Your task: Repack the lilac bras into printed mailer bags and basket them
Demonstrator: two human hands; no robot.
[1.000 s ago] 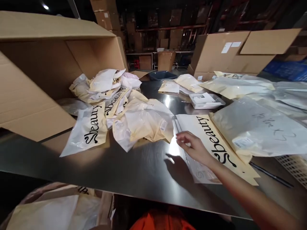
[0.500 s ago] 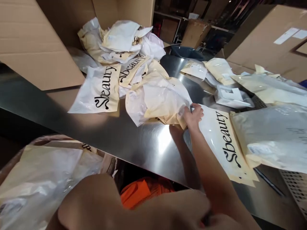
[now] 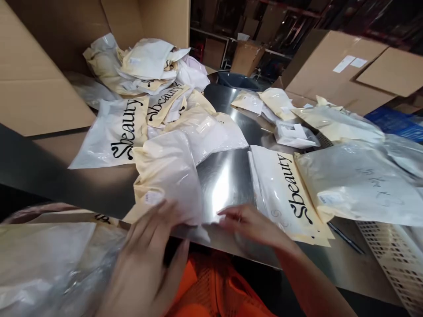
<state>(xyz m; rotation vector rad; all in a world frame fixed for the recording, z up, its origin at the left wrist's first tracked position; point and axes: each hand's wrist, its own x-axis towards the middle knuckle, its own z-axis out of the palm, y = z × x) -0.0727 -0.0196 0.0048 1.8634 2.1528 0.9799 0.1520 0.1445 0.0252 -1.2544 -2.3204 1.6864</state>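
Note:
A puffy white-and-cream plastic mailer bag (image 3: pixel 172 167) with a small label lies at the front of the metal table. My left hand (image 3: pixel 148 246) rests its outstretched fingers on this bag's near edge, thumb apart. Just right of the bag, low over the tabletop, is my right hand (image 3: pixel 254 224), its fingers loosely bent and nothing visible in them. A stack of flat bags (image 3: pixel 274 189) printed "Sbeauty" lies beyond the right hand. Behind the front bag, more mailer bags (image 3: pixel 205 127) overlap in a pile.
An open cardboard box (image 3: pixel 39 92) stands at left behind heaped bags. Large filled bags (image 3: pixel 363 180) lie at right, near a pen (image 3: pixel 345 237) and a perforated plastic basket (image 3: pixel 390 255). Another bag (image 3: pixel 42 264) fills the lower left. A closed carton (image 3: pixel 330 66) stands behind.
My right hand has left the pile's right side and come nearer the table's front edge. A bag now lies closer to me, and my left hand has come onto it.

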